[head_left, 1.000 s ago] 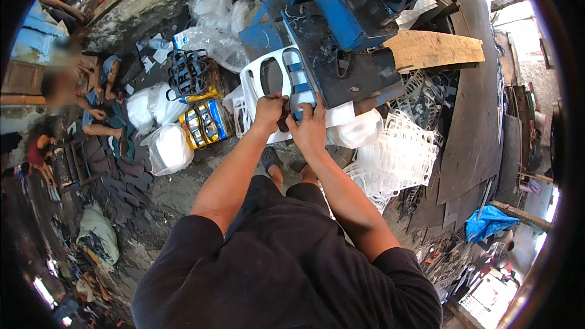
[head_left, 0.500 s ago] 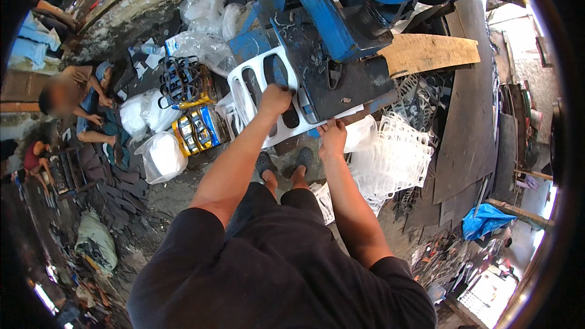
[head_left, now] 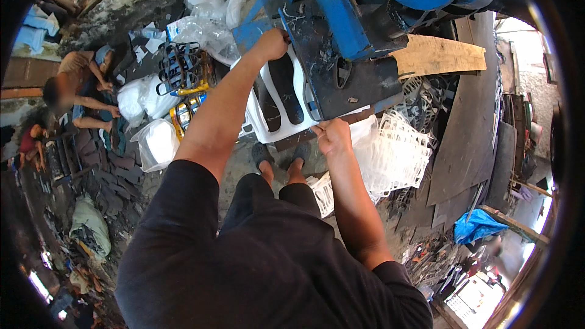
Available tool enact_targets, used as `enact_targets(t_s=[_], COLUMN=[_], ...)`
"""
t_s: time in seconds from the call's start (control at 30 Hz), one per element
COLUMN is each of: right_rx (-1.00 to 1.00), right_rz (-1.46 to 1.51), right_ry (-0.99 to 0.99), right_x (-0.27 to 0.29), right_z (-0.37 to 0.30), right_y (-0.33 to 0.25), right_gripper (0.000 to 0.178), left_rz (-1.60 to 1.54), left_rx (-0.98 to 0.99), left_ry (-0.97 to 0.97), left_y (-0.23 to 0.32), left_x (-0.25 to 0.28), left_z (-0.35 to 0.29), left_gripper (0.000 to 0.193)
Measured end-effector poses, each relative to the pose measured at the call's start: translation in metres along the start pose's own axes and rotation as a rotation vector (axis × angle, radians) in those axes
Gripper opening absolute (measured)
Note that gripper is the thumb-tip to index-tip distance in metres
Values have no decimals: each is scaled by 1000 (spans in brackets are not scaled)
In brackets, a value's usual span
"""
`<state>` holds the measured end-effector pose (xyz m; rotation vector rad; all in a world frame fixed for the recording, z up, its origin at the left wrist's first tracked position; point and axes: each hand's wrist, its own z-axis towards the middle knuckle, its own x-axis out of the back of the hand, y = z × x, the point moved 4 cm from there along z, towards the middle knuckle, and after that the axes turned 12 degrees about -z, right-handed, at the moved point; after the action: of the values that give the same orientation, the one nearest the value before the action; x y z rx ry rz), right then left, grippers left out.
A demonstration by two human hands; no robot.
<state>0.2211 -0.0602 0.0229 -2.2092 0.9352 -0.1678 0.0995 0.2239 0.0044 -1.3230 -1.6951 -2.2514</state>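
Listener: What is the biggest thing in front of you?

Me: A blue machine (head_left: pixel 341 15), worn and heavy, fills the top of my view, ahead and slightly to the right. Next in size are broad dark sheets (head_left: pixel 457 128) on my right.

Listener: And smaller than those?

Me: A dark flat plate (head_left: pixel 372 91) sits at the machine's near side. Right of centre is a pile of white openwork sheets (head_left: pixel 402 152), full of holes like netting.

Listener: Where is the piece you are handling?

Me: It is a single white sheet (head_left: pixel 299 74) with long rounded openings, lying straight ahead of me, alongside the left edge of the dark plate. To the right of the plate, a pale wooden board (head_left: pixel 442 55) sticks out.

Listener: What is happening on your left?

Me: My left hand (head_left: pixel 274 44) is reached out to the far end of the sheet, fingers curled under. The back of the hand hides them, so I cannot tell whether they grip the edge or press on it.

Listener: And on your right?

Me: My right hand (head_left: pixel 334 136) is at the near right corner, that corner pinched between thumb and forefinger, the other fingers folded in.

Listener: Anything smaller?

Me: My grey clogs (head_left: pixel 263 155), on the floor below the sheet.
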Motion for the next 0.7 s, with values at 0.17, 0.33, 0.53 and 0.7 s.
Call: enact_targets(t_s=[0.17,0.33,0.53,0.7], right_rx=[23,726,926,848], right_rz=[-96,-897,-1094,-1130], right_ry=[-1,352,226,205], right_x=[14,14,12,10], right_z=[3,-37,-18,-18], right_y=[13,-1,-1,-10], right_gripper=[30,62,71,66], left_rz=[-53,6,59,62], left_rx=[94,92,-80,5], left_ry=[-138,-112,-136,-121], left_y=[12,7,40,37], left_x=[13,12,16,24], left_z=[-2,-10,-25,-24], left_gripper=[27,30,39,36])
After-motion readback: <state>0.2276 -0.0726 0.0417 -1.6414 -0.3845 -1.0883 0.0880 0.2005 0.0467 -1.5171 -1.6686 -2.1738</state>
